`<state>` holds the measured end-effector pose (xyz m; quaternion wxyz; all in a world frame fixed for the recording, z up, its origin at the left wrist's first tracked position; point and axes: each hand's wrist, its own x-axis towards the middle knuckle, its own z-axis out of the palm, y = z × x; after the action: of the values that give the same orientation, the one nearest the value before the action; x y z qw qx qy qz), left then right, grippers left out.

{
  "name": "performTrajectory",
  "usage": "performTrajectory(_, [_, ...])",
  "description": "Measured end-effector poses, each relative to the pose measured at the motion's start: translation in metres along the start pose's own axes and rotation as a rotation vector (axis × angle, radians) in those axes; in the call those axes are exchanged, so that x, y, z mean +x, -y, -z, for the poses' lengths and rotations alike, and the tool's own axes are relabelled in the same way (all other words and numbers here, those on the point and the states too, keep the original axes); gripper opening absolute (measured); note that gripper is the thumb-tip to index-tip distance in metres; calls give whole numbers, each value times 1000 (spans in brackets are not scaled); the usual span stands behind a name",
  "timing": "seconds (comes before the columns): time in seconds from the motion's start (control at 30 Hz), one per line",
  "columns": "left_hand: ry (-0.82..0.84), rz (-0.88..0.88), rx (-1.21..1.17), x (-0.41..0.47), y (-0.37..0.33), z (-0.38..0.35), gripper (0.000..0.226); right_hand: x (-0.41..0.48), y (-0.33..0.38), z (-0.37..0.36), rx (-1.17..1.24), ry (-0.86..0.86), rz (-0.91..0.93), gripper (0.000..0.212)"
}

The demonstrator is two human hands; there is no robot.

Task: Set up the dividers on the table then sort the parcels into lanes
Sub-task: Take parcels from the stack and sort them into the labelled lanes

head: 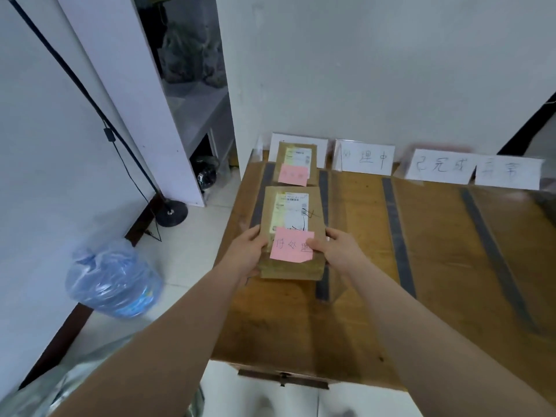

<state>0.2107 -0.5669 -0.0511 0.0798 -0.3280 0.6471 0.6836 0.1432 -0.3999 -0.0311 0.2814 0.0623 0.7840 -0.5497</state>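
Observation:
A brown cardboard parcel [293,212] with a white shipping label and a pink note lies in the leftmost lane of the wooden table [361,296]. My left hand [248,249] grips its left edge and my right hand [337,249] grips its right edge, thumb on the pink note. A second, similar parcel [296,164] with a pink note sits farther back in the same lane. Dark tape strips [397,236] run front to back as lane dividers. White handwritten lane signs [365,158] stand along the table's back edge.
A white wall rises right behind the signs. Left of the table on the tiled floor are a blue water jug in a plastic bag [112,278] and a black lamp stand with round base [171,213]. The table's front edge [301,371] is near me.

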Motion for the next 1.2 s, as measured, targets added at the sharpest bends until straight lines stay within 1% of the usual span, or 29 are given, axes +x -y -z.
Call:
performTrajectory(0.17, [3, 22, 59, 20, 8, -1, 37, 14, -10, -8, -8, -41, -32, 48])
performTrajectory(0.3, [1, 19, 106, 38, 13, 3, 40, 24, -15, -15, -9, -63, -7, 41])
performTrajectory(0.4, [-3, 10, 119, 51, 19, 6, 41, 31, -18, -19, -43, -74, 4, 41])
performTrajectory(0.57, [-29, -9, 146, 57, 21, 5, 43, 38, -22, -21, -81, -77, 14, 45])
performTrajectory(0.7, [-57, -34, 178, 48, 14, 2, 49, 39, -20, -22, -159, -87, 18, 42])
performTrajectory(0.77, [-87, -91, 268, 42, 10, 1, 50, 35, -14, -21, -225, -103, 31, 38])
performTrajectory(0.83, [-88, -164, 340, 35, 3, 1, 52, 25, -4, -17, -320, -124, 81, 42])
performTrajectory(0.9, [-87, -289, 459, 24, -10, 0, 42, 12, 8, -8, -425, -168, 156, 52])
performTrajectory(0.97, [-115, -444, 634, 11, -27, -3, 34, -2, 21, 5, -532, -219, 238, 56])
performTrajectory(1.03, [-162, -569, 809, 0, -45, -9, 37, -19, 32, 22, -642, -251, 297, 55])
performTrajectory(1.1, [-192, -645, 939, -14, -62, -19, 42, -37, 40, 41, -714, -281, 344, 51])
performTrajectory(1.2, [-170, -764, 1073, -45, -87, -42, 42, -64, 44, 73, -780, -361, 388, 51])
